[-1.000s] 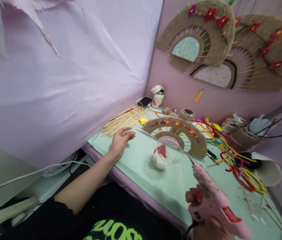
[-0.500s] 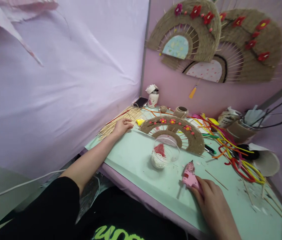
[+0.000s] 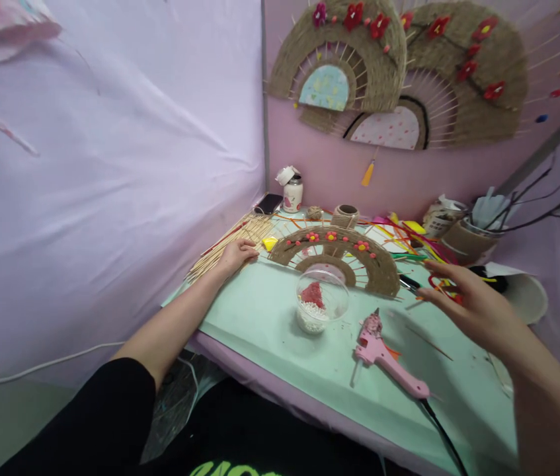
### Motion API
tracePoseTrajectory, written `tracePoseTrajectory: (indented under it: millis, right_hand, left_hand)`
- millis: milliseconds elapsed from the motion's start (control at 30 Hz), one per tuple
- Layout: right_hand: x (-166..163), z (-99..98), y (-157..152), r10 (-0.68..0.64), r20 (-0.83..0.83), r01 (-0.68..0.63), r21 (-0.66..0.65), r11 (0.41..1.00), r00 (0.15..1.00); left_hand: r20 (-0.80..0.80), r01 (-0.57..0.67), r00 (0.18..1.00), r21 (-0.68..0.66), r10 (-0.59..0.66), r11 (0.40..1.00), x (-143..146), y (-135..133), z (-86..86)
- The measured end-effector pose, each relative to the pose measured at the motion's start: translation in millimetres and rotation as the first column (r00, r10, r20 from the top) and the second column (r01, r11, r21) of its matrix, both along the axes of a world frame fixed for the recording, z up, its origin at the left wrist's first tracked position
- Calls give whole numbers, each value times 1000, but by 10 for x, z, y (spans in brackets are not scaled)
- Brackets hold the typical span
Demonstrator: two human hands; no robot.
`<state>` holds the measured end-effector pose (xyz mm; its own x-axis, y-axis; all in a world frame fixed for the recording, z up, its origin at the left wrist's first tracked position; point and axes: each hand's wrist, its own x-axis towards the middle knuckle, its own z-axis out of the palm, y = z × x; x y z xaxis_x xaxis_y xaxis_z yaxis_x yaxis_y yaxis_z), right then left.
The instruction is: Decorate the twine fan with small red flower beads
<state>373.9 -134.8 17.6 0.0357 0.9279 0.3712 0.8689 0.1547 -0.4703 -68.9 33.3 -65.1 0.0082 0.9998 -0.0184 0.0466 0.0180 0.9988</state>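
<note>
My left hand (image 3: 236, 255) rests on the pale green table (image 3: 270, 317) at the near end of a bundle of bamboo skewers (image 3: 225, 244), its fingers curled over them. My right hand (image 3: 475, 309) hovers above the table with fingers spread, holding nothing, close to the heap of coloured pipe cleaners (image 3: 428, 254). A pink glue gun (image 3: 383, 350) lies on the table below that hand, its black cord running off the front edge. A half-round jute fan with red flowers (image 3: 339, 254) lies in the middle, with a clear bowl of white and red beads (image 3: 320, 301) in front of it.
Two finished jute fans (image 3: 399, 66) hang on the pink wall. A spool of twine (image 3: 345, 215), a small white jar (image 3: 292, 193), a dark phone (image 3: 268, 202) and a wrapped cup holding bare twigs (image 3: 468, 238) stand at the back. A white bowl (image 3: 530, 297) sits far right.
My right hand laid the pink glue gun down on the table, let go of it, and rose to the right towards the pipe cleaners. My left hand reached the skewers and stayed there.
</note>
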Motion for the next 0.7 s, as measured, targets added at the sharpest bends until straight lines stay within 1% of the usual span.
tracePoseTrajectory:
  millis: [67, 167, 233, 300, 400, 467, 700]
  right_hand:
    - [-8, 69, 187, 7, -117, -13, -55, 998, 993]
    - [-31, 40, 343, -7, -226, -19, -111, 994, 974]
    - [-22, -31, 396, -7, -226, -15, -94, 995, 974]
    - [3, -115, 430, 19, -213, -32, -57, 998, 977]
    - [22, -214, 453, 44, -273, -57, -39, 998, 961]
    - [7, -242, 451, 36, -311, -52, -42, 998, 950]
    - [-59, -257, 443, 13, -320, -30, -48, 998, 947]
  left_hand:
    - [-1, 22, 1000, 0, -22, 1000, -10, 30, -21]
    - [4, 42, 999, -5, -42, 999, -9, 41, -10]
    - [-23, 49, 999, -6, -50, 999, 3, 31, 21]
    - [-60, 60, 996, -9, -60, 998, 17, 20, 57]
    - [-77, 83, 993, -12, -84, 996, 36, 9, 100]
    - [-79, 96, 992, -4, -96, 995, 46, 6, 118]
    - [-99, 86, 991, -13, -87, 996, 88, -23, 162]
